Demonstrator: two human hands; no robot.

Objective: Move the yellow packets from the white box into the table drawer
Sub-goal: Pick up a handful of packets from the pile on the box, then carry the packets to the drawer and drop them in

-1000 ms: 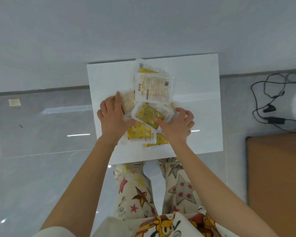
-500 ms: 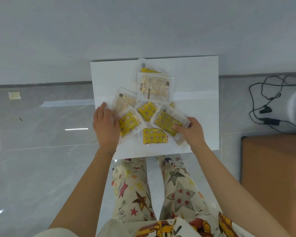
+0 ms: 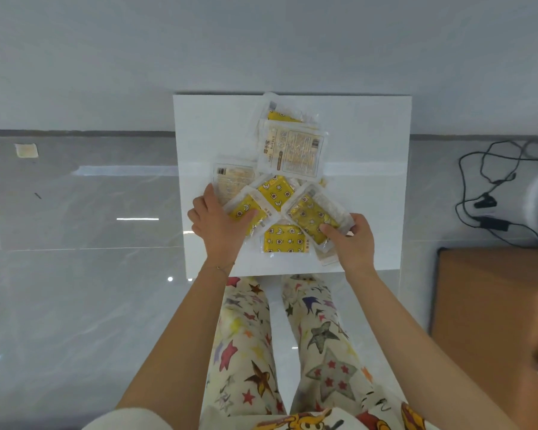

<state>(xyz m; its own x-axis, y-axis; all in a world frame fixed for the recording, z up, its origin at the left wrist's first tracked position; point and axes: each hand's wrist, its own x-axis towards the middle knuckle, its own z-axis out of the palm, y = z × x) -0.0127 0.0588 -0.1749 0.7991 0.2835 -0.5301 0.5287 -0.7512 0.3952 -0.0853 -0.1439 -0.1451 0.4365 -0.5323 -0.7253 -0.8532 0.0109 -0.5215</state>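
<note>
Several yellow star-patterned packets in clear wrap lie fanned out on the white table top (image 3: 370,135). My left hand (image 3: 218,225) holds the left yellow packet (image 3: 249,209), thumb lying across its top. My right hand (image 3: 351,240) pinches the right yellow packet (image 3: 311,212) at its near corner, thumb on top and fingers curled at its edge. Between my hands lie a flat yellow packet (image 3: 283,240) and another (image 3: 275,189) behind it. Two packets show their printed backs (image 3: 292,150) (image 3: 230,178). No drawer or white box is in view.
A brown cardboard surface (image 3: 494,321) sits on the floor at the right. Black cables (image 3: 485,193) trail over the grey tiles beyond it. My legs stand under the table's near edge. A small pale scrap (image 3: 26,150) lies on the floor at far left.
My hands were close together on the pile; they have drawn apart, the left pulling one packet leftward and the right pulling another rightward, spreading the pile.
</note>
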